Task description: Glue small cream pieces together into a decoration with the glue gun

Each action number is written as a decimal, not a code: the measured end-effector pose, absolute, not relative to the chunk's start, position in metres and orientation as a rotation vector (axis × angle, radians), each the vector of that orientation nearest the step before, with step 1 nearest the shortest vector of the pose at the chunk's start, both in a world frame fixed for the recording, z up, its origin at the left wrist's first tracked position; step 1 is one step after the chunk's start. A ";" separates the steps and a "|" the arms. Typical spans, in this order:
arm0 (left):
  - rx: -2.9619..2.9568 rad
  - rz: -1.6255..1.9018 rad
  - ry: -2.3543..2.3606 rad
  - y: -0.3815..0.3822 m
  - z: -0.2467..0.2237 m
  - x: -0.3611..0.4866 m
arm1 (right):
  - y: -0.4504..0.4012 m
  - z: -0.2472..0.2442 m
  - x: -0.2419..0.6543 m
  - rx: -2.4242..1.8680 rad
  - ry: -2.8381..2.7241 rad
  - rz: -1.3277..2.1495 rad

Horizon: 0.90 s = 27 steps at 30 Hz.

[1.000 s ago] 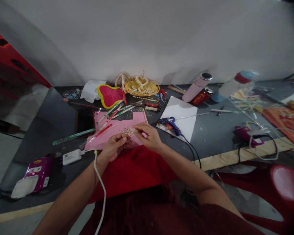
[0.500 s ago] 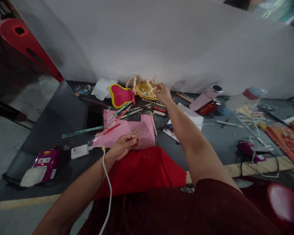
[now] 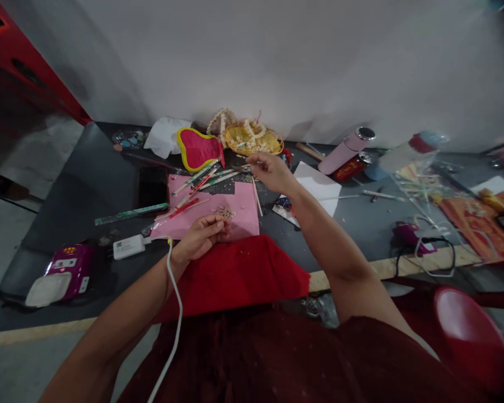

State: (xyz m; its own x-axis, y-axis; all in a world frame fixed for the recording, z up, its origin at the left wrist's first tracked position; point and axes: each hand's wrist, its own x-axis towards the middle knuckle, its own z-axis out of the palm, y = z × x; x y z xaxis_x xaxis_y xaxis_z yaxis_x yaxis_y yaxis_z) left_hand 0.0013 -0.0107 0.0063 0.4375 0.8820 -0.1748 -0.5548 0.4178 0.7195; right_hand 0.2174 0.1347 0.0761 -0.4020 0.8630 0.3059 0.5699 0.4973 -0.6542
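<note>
My left hand [image 3: 204, 235] hovers over the near edge of a pink sheet [image 3: 247, 207], thumb against curled fingers; anything in its grip is too small to make out. Just beyond its fingertips lies a small pile of pale beads [image 3: 225, 212]. My right hand [image 3: 273, 172] is in front of a yellow basket [image 3: 235, 146], its fingers bent together over thin sticks and tools. What it grips, if anything, is hidden. The basket contains pale beads and a beaded loop [image 3: 255, 130]. A red cloth [image 3: 243, 274] spreads over the table's front edge.
Left of the basket stand a yellow-rimmed pink tray [image 3: 199, 148] and crumpled white tissue [image 3: 163, 137]. A phone [image 3: 153, 187], white charger [image 3: 128, 247] and purple device [image 3: 69, 268] lie left. A pink flask [image 3: 346, 151] and red can [image 3: 353, 166] lie right. A white cable [image 3: 178, 313] crosses my left forearm.
My right hand has drawn back from the basket toward me, uncovering its right side. My left hand keeps its pinch near the beads. The whole view has shifted slightly.
</note>
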 end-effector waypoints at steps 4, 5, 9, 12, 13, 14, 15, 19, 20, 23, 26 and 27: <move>0.622 1.012 0.604 -0.012 0.007 0.002 | 0.071 0.084 0.205 -1.027 -2.201 0.704; 0.619 1.012 0.603 -0.012 0.007 0.003 | 0.057 0.085 0.202 -0.982 -2.223 0.740; 0.620 1.047 0.585 -0.012 0.011 0.001 | 0.014 0.081 0.196 -0.842 -2.313 0.909; 0.638 1.088 0.594 -0.010 0.023 -0.004 | -0.001 0.074 0.198 -0.864 -2.329 0.920; 0.635 1.104 0.603 -0.010 0.029 -0.006 | -0.003 0.071 0.200 -0.883 -2.335 0.919; 0.626 1.123 0.603 -0.009 0.035 -0.008 | -0.005 0.069 0.203 -0.902 -2.341 0.920; 0.609 1.140 0.605 -0.009 0.042 -0.010 | -0.007 0.068 0.205 -0.922 -2.347 0.920; 0.559 1.202 0.646 -0.020 0.060 -0.022 | -0.013 0.063 0.217 -1.021 -2.357 0.913; 0.563 1.195 0.652 -0.026 0.061 -0.025 | -0.014 0.061 0.220 -1.053 -2.358 0.913; 0.529 1.165 0.674 -0.049 0.055 -0.027 | -0.016 0.055 0.225 -1.110 -2.385 0.898; 0.459 1.107 0.686 -0.068 0.045 -0.021 | -0.015 0.047 0.226 -1.129 -2.421 0.822; 0.450 1.092 0.667 -0.071 0.043 -0.019 | -0.015 0.045 0.226 -1.134 -2.433 0.788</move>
